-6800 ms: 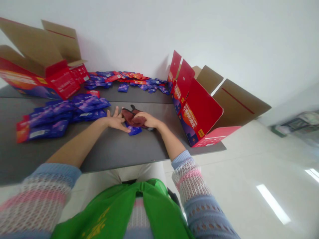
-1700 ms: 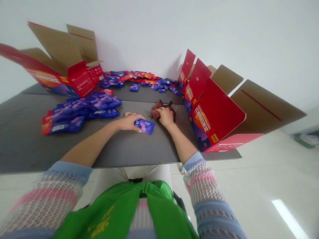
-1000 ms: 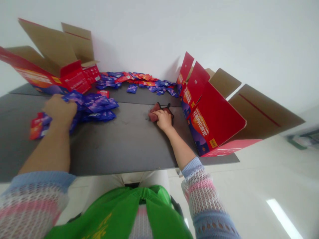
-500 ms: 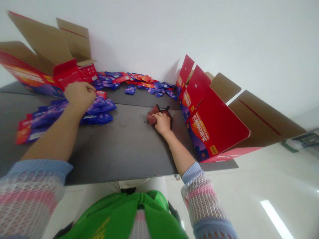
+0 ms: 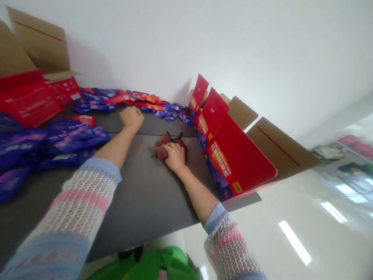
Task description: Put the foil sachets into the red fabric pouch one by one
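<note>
My left hand is stretched far across the dark grey table, curled into a fist close to the row of blue and red packets along the wall. I cannot make out anything in it. My right hand rests closed on a dark red cloth with a black loop, in the middle of the table.
A heap of blue packets lies at the left. An open red carton lies on its side at the table's right end. Another open red carton stands at the far left. A green bag is in my lap.
My left hand left the blue heap and reached forward and right, toward the packets by the wall. My right hand stayed on the cloth. The view swung to the right.
</note>
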Available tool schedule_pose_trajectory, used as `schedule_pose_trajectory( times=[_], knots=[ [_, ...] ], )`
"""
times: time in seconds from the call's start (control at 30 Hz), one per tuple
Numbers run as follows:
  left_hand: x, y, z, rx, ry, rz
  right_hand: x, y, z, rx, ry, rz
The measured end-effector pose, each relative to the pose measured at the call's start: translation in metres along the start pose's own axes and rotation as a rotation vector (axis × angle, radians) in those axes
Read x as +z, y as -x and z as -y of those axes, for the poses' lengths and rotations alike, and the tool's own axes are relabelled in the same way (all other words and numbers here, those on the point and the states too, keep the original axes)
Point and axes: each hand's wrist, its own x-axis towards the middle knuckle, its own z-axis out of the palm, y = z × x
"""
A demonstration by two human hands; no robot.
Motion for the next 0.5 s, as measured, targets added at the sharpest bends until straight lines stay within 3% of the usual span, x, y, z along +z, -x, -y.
schedule_pose_trajectory(
  times=[0.13, 0.23, 0.37, 0.5],
  knots=[
    [0.039, -0.006, 0.005, -0.132, 0.027, -0.05, 0.002, 0.0, -0.002, -0.019, 0.021, 0.021],
    [0.052, -0.019, 0.021, -0.039, 0.002, 0.054, 0.002, 0.0, -0.004, -0.029, 0.024, 0.005],
    [0.046, -0.026, 0.033, -0.066, 0.001, 0.222, 0.003, -0.001, -0.004, -0.028, 0.03, 0.003],
    [0.031, -0.008, 0.031, -0.052, -0.051, 0.171, 0.003, -0.001, -0.003, -0.025, 0.025, 0.013]
  ],
)
